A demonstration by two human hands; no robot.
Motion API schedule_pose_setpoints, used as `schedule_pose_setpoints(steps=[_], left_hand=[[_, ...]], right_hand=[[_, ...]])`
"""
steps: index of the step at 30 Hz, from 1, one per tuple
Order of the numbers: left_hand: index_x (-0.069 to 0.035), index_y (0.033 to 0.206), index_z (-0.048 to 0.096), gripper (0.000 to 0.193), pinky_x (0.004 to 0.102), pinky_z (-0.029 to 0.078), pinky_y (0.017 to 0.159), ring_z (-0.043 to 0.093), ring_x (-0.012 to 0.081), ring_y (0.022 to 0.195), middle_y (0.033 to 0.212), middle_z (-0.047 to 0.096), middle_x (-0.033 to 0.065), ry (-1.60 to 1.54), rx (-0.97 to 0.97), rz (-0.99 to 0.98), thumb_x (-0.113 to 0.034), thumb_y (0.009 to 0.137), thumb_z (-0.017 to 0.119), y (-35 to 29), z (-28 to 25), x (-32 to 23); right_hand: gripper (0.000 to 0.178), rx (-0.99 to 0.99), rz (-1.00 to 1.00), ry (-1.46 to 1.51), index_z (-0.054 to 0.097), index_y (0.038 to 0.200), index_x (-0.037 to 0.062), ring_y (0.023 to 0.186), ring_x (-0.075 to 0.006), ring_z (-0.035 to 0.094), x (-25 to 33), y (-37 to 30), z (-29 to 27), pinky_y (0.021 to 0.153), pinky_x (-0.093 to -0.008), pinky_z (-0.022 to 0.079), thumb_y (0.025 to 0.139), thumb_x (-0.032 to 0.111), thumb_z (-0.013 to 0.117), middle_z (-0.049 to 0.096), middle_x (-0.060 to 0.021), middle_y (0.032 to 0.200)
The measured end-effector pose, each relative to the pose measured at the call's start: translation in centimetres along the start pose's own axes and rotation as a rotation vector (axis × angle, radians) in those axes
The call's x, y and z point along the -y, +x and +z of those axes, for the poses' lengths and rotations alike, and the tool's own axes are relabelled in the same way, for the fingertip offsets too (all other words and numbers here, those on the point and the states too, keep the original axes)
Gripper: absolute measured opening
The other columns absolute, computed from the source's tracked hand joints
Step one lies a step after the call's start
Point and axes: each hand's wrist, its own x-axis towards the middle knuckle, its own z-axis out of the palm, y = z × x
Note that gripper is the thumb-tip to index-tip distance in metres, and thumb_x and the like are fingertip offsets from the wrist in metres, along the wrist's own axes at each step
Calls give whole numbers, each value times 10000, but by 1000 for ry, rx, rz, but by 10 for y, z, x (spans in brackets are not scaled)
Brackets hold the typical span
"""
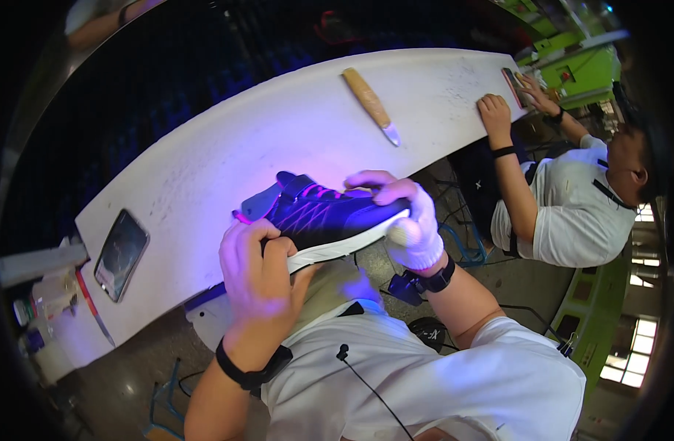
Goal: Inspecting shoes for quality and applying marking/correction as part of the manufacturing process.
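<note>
A dark sneaker (318, 215) with pink lacing lines and a white sole is held sideways between my two hands, above the near edge of the white table (227, 140). My left hand (256, 261) is bare and grips the heel end, its fingers bent over the sole edge. My right hand (410, 220) wears a white fingerless glove and is closed round the toe end, thumb and fingers on the upper. A flat grey tag-like piece (260, 203) shows behind the shoe's ankle opening. Purple light falls on the shoe and both hands.
A wooden-handled knife (368, 99) lies on the far part of the table. A phone (122, 255) rests at the left, near a red-handled slim tool (94, 309) and a clear container (55, 294). A co-worker in a white shirt (565, 198) sits at the right, hands on the table end.
</note>
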Motion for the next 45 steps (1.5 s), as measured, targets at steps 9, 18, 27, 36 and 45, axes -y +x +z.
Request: schedule_pose_setpoints(steps=[9, 18, 27, 36, 45], left_hand=[[-43, 972, 613, 467, 465, 535, 906, 631, 380, 1046, 1122, 654, 129, -162, 221, -21, -80, 648, 948, 25, 1, 19], [-69, 1455, 637, 880, 434, 457, 1148, 611, 312, 1329, 1440, 660, 127, -406, 138, -69, -283, 672, 979, 32, -103, 46], [-50, 1326, 694, 859, 400, 539, 947, 699, 302, 1022, 1162, 728, 121, -270, -18, -81, -304, 577, 1032, 40, -109, 15], [-33, 1193, 705, 754, 391, 600, 867, 785, 296, 909, 989, 786, 152, -309, 158, -388, -403, 618, 1022, 48, -106, 16], [11, 1138, 683, 529, 306, 607, 793, 754, 148, 841, 947, 776, 79, -344, 172, -646, -189, 745, 975, 53, -113, 18]], right_hand=[[572, 189, 36, -1139, 781, 1254, 52, 1094, -307, 758, 20, -6, -28, 960, -378, 587, 716, 205, 900, 752, -171, 1293], [711, -52, 500, -238, 584, 1356, -51, 1151, -259, 697, -43, 38, 1, 1022, -410, 553, 1113, 597, 423, 710, -157, 1212], [1069, 400, -229, -550, 627, 1343, -8, 1032, -216, 553, 16, 98, 112, 925, -334, 454, 693, 833, 744, 553, -114, 1136], [218, 288, -75, -68, 642, 1016, 24, 969, -197, 592, 2, 104, 105, 934, -345, 484, 962, 233, 670, 607, -102, 1068], [195, 393, 114, 16, 621, 980, 20, 858, -119, 549, -14, 136, 134, 769, -279, 461, 970, 214, 611, 563, -28, 939]])
